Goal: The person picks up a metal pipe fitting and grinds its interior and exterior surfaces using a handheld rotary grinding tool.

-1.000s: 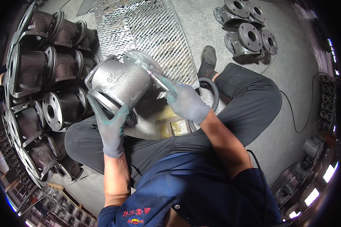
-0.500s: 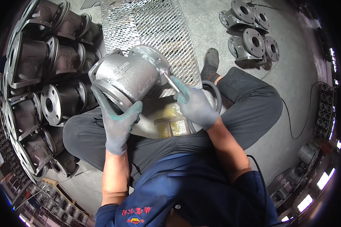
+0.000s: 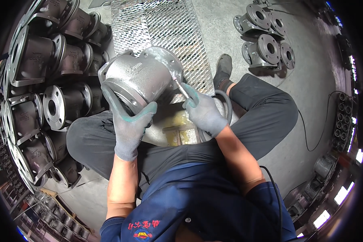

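Note:
In front of me is a grey cast-metal valve body [image 3: 143, 78] with round and square flanges, tilted over the metal plate. My left hand [image 3: 131, 121], in a grey-green glove, grips its near-left flange, thumb and fingers spread around the rim. My right hand [image 3: 205, 111], gloved too, is closed around a slim metal rod-like tool [image 3: 180, 86], perhaps a pencil grinder. The tool's tip meets the inner side of the right-hand round flange [image 3: 165, 58], or lies very close to it. The tool's rear end is hidden in my glove.
Stacked valve bodies [image 3: 32, 60] crowd my left side. More flanged castings [image 3: 266, 48] stand at the far right. A patterned metal plate [image 3: 161, 24] covers the floor ahead. A dark hose [image 3: 226, 105] curves behind my right hand; my bent legs [image 3: 262, 109] flank the work.
The valve body has rolled slightly away from me and shifted a little right, my left hand moving with it. The tool tip stays by the same flange.

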Available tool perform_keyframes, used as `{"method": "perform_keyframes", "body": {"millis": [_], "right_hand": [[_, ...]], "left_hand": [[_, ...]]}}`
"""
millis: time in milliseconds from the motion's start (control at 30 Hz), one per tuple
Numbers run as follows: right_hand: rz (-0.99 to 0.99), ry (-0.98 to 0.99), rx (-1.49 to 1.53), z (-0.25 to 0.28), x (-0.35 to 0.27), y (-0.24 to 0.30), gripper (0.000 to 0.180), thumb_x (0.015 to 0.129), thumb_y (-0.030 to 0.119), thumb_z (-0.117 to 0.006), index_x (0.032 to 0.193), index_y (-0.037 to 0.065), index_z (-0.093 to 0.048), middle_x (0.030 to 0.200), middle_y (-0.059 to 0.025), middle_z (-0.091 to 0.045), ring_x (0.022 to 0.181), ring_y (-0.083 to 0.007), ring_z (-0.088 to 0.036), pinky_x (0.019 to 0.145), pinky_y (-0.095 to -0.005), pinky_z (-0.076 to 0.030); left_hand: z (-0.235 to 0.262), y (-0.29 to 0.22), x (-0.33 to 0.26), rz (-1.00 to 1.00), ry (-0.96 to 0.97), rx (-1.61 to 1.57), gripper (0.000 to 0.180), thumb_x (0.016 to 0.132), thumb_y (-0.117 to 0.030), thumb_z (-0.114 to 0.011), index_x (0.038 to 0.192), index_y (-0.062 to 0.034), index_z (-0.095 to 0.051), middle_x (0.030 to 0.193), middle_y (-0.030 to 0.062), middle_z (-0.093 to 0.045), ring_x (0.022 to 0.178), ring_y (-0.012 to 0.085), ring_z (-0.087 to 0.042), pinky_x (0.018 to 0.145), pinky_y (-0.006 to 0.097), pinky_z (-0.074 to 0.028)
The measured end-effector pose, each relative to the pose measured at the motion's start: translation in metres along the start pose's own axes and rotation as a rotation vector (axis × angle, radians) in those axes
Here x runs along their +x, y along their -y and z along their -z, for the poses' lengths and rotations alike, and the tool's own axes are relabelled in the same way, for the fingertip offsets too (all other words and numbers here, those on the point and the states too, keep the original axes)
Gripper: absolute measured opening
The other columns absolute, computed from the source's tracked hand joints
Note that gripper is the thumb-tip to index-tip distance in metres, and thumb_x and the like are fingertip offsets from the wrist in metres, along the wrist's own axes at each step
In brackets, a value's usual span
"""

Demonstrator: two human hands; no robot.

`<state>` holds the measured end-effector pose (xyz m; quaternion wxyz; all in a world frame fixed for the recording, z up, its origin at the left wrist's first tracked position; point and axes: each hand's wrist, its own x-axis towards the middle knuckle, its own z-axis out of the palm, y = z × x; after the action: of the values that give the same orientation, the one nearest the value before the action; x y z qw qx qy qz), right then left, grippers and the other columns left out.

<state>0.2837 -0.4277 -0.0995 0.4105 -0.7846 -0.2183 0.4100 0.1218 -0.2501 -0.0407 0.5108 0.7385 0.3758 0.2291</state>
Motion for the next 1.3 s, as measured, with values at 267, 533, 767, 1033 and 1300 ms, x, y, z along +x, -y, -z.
{"method": "perform_keyframes", "body": {"millis": [267,533,767,1033,1300], "right_hand": [[0.108,-0.050,-0.134,0.004,0.005,0.002,0.060,0.106,0.008,-0.056,0.166,0.011,-0.052,0.101,-0.0098,-0.073,0.090,-0.0164,-0.069,0.089,-0.0321,-0.058],[0.063,-0.007,-0.028,-0.009,0.000,-0.028,0.061,0.106,0.007,-0.056,0.166,0.013,-0.052,0.104,-0.0076,-0.075,0.091,-0.0133,-0.070,0.086,-0.0300,-0.059],[0.087,-0.049,-0.115,-0.003,0.008,-0.016,0.061,0.105,0.009,-0.058,0.166,0.011,-0.052,0.107,-0.0126,-0.076,0.093,-0.0148,-0.071,0.092,-0.0319,-0.058],[0.106,-0.005,-0.111,0.001,0.004,-0.039,0.060,0.104,0.009,-0.058,0.164,0.008,-0.053,0.113,-0.0145,-0.078,0.097,-0.0173,-0.075,0.093,-0.0330,-0.059],[0.234,0.005,-0.338,0.060,0.016,-0.009,0.057,0.102,0.011,-0.058,0.159,0.008,-0.059,0.113,-0.0189,-0.079,0.100,-0.0197,-0.077,0.095,-0.0342,-0.059]], "left_hand": [[0.000,-0.002,0.003,0.001,0.015,0.048,0.131,0.081,-0.012,-0.093,0.175,0.0101,-0.004,0.178,0.0265,-0.028,0.157,0.0257,-0.037,0.130,0.036,-0.031],[-0.007,-0.025,0.004,0.172,0.043,-0.147,0.132,0.081,-0.014,-0.094,0.174,0.0112,-0.004,0.179,0.0293,-0.026,0.160,0.0280,-0.035,0.131,0.037,-0.030],[-0.004,-0.004,0.007,-0.077,0.022,0.152,0.134,0.082,-0.019,-0.094,0.175,0.0101,-0.003,0.180,0.0296,-0.024,0.161,0.0289,-0.034,0.131,0.037,-0.029],[-0.010,-0.004,0.007,-0.150,0.041,0.121,0.138,0.077,-0.023,-0.097,0.172,0.0146,-0.004,0.176,0.0374,-0.025,0.162,0.0415,-0.036,0.131,0.043,-0.033],[-0.008,-0.002,0.004,-0.104,0.083,0.155,0.141,0.077,-0.022,-0.095,0.173,0.0128,0.002,0.176,0.0404,-0.022,0.164,0.0443,-0.033,0.132,0.045,-0.032]]}}
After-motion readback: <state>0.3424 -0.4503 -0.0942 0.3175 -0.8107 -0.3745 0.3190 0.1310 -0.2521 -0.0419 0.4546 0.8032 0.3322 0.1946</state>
